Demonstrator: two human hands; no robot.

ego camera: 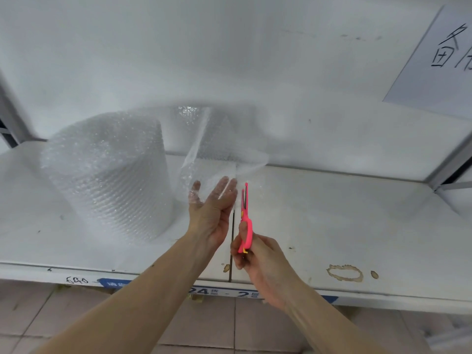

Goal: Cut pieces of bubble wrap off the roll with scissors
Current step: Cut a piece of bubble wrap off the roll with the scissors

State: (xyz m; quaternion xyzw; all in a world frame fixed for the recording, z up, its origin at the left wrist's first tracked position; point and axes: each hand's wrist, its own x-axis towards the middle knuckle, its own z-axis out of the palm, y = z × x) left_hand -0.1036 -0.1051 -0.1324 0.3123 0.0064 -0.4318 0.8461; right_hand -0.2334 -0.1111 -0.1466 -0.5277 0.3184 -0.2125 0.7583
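A big roll of bubble wrap (107,175) stands upright on the white shelf (332,213), at the left. A loose sheet of bubble wrap (217,149) runs from it to the right and hangs in front of the back wall. My left hand (212,208) is flat behind the sheet's lower edge, fingers spread and seen through the plastic. My right hand (255,259) grips pink scissors (245,218), blades pointing up at the sheet's lower edge, just right of my left fingers. The blades look nearly together.
A paper sign with handwriting (439,54) hangs on the wall at upper right. The shelf's front edge carries a blue label (222,292). A brown ring stain (344,272) marks the shelf at the right. Tiled floor (204,328) lies below.
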